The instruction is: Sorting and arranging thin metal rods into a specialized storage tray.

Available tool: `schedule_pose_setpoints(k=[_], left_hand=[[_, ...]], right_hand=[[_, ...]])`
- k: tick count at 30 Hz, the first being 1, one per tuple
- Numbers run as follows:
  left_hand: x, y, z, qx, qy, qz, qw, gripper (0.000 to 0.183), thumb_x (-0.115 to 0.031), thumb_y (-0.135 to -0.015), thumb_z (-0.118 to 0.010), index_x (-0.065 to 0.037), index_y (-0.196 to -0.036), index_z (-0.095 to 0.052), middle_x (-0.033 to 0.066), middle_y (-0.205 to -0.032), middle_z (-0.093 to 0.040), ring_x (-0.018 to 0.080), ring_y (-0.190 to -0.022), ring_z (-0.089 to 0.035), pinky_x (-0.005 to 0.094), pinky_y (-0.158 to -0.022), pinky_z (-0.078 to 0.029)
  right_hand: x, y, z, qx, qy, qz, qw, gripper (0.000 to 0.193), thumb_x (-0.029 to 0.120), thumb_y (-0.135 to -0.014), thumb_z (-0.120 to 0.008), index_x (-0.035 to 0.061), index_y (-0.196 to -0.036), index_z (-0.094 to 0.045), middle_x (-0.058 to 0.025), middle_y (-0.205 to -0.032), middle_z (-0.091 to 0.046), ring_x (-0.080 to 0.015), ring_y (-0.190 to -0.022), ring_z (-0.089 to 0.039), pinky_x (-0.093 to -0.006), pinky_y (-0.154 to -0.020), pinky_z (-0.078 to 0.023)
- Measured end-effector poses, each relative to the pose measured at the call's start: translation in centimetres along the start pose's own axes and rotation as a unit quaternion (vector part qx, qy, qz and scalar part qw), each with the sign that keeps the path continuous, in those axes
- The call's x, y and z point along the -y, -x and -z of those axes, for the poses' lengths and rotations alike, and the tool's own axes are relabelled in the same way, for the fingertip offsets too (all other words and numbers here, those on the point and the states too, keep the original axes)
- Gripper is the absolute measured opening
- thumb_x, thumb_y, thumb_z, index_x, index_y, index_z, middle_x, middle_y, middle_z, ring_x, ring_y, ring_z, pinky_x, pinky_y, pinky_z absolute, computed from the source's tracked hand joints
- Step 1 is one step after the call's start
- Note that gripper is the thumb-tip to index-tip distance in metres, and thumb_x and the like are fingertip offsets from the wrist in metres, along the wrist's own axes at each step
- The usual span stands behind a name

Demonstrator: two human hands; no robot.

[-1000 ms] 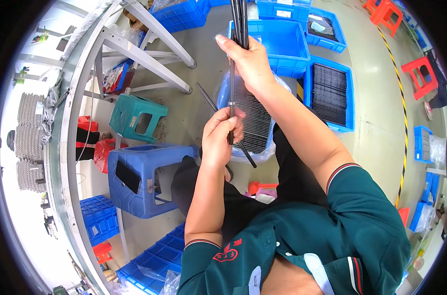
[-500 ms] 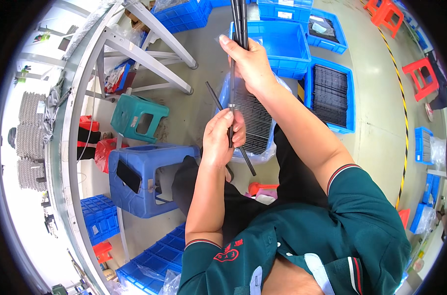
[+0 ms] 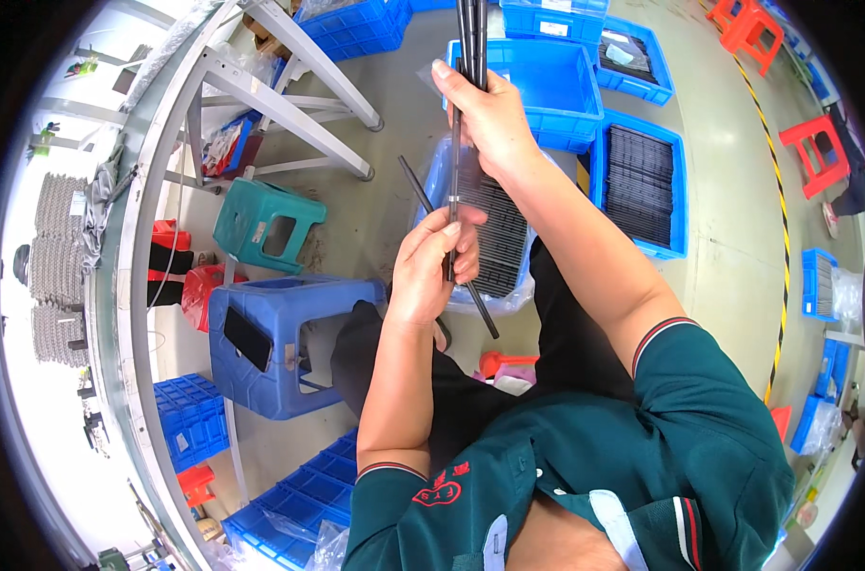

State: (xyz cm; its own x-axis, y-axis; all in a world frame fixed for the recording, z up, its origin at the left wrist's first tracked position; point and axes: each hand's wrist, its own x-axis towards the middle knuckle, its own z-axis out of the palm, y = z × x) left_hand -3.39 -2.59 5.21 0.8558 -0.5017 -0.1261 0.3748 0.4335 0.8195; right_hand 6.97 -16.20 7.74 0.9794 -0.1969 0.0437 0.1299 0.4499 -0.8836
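My right hand is closed round a bundle of slim black tubes that reaches past the top of the picture. From this hand one thin tube with a silvery band runs down to my left hand. The left thumb and fingers pinch its lower part, and one finger sticks out to the right, slightly blurred. A separate black tube lies slantwise through the left hand, its lower end sticking out below. Beneath both hands stands a plastic-lined crate of black tubes, partly hidden by my arms.
Ahead is a blue crate; right of it stands another crate filled with black tubes. On my left are a blue stool carrying a black phone, a green stool and a grey metal frame. Red stools stand far right.
Both hands have shifted very slightly to the right with the tubes. A finger of my left hand now stretches out past the thin tube, where it was curled before.
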Motion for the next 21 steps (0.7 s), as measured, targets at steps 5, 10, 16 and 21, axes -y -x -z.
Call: schedule_pose_setpoints(k=[5, 10, 16, 21], left_hand=[[0.6, -0.7, 0.9, -0.03, 0.117, 0.006, 0.993, 0.054, -0.048, -0.097, -0.03, 0.0, -0.113, -0.05, 0.0026, -0.069, -0.042, 0.0077, -0.05, -0.034, 0.0214, -0.043, -0.028], [1.0, -0.8, 1.0, -0.02, 0.152, 0.026, 0.988, 0.04, -0.043, -0.097, -0.035, -0.008, -0.11, -0.051, 0.001, -0.065, -0.041, 0.0067, -0.044, -0.029, 0.0206, -0.039, -0.023], [0.7, -0.8, 1.0, -0.068, 0.17, 0.058, 0.981, 0.029, -0.037, -0.096, -0.043, -0.01, -0.088, -0.051, -0.0012, -0.058, -0.038, 0.0063, -0.039, -0.027, 0.0205, -0.034, -0.022], [0.4, -1.0, 0.5, -0.101, 0.144, 0.05, 0.983, 0.027, -0.032, -0.095, -0.045, -0.009, -0.082, -0.05, -0.0011, -0.057, -0.038, 0.0064, -0.038, -0.027, 0.0202, -0.033, -0.022]], right_hand=[[-0.3, 0.7, -0.4, 0.037, -0.038, -0.038, 0.998, 0.033, 0.031, -0.083, -0.067, 0.0081, -0.067, -0.049, 0.0058, -0.048, -0.039, -0.0035, -0.037, -0.032, -0.0217, -0.036, -0.022], [-0.9, 0.8, -0.4, 0.038, -0.037, -0.061, 0.997, 0.03, 0.032, -0.085, -0.064, 0.0091, -0.072, -0.05, 0.0059, -0.051, -0.04, -0.0032, -0.04, -0.031, -0.021, -0.038, -0.022], [-1.5, 1.1, -1.0, 0.036, -0.035, -0.071, 0.996, 0.027, 0.03, -0.085, -0.064, 0.0104, -0.074, -0.05, 0.0052, -0.053, -0.042, -0.0037, -0.04, -0.033, -0.0211, -0.038, -0.023], [-1.6, 0.7, -1.4, 0.01, -0.008, -0.052, 0.999, 0.027, 0.03, -0.084, -0.065, 0.011, -0.073, -0.05, 0.0034, -0.053, -0.045, -0.005, -0.04, -0.035, -0.0219, -0.037, -0.024]])
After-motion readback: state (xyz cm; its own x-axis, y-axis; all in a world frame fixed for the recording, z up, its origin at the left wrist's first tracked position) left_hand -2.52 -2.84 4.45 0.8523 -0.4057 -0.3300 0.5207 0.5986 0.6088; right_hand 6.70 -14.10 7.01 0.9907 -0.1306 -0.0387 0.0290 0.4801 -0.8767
